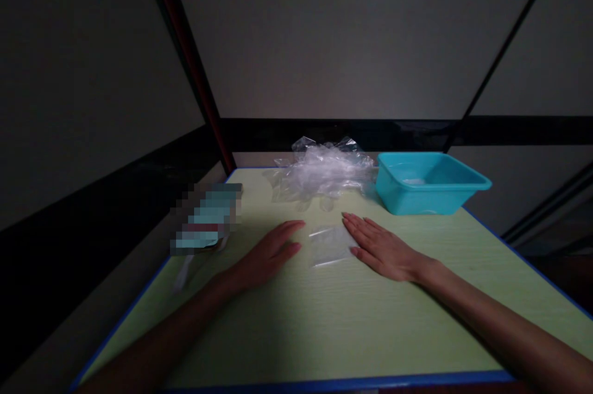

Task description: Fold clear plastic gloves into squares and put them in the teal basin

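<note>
A small clear plastic bag [330, 247], flat and shiny at its edges, lies on the table between my hands. My right hand [382, 246] rests flat at its right edge, fingers stretched out and thumb a little apart. To the left of the bag is my left hand [269, 255], turned on its side. Its thumb and fingers are apart with nothing between them, and a small gap separates it from the bag. Behind both hands sits a loose heap of crumpled clear plastic bags [324, 165].
A turquoise plastic basin [417, 199] stands at the back right, with something pale inside. At the left edge lies a blurred-out, pixelated item [206, 221]. The pale green table [324, 332] has a blue rim, and panelled walls rise behind and to the left.
</note>
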`<state>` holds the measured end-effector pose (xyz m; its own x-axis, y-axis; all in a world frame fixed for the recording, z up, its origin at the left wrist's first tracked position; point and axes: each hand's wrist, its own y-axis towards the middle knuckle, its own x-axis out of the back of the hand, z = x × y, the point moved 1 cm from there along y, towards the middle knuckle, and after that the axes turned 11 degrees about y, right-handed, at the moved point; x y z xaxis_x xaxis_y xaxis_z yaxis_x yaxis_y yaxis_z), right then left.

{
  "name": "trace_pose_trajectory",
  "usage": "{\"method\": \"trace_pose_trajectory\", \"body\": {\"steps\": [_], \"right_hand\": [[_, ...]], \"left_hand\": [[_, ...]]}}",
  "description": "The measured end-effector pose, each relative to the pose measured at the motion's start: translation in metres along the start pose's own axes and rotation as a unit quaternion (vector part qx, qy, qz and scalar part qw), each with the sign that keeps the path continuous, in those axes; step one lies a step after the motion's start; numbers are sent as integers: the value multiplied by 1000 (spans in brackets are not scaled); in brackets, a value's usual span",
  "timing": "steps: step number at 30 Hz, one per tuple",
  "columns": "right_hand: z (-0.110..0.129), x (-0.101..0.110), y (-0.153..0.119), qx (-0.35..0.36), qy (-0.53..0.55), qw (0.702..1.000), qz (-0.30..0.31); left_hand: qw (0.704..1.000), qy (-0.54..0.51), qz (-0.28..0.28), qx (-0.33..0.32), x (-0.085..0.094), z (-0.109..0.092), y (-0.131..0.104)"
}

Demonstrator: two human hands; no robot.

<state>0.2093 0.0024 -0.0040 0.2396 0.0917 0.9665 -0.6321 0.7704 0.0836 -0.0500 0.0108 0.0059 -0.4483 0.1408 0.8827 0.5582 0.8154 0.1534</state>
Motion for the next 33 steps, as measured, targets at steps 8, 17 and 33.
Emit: {"method": "trace_pose_trajectory", "body": {"steps": [8, 17, 33], "right_hand": [[0, -2, -2, 8, 0, 1000, -12], [-1, -1, -1, 8, 0, 1000, 1], [11, -3, 0, -51, -17, 999, -5]], "left_hand": [[999, 49, 5, -18, -2, 1, -1], [983, 150, -21, -107, 0, -4, -2], [953, 258, -51, -149, 0, -1, 3]]}}
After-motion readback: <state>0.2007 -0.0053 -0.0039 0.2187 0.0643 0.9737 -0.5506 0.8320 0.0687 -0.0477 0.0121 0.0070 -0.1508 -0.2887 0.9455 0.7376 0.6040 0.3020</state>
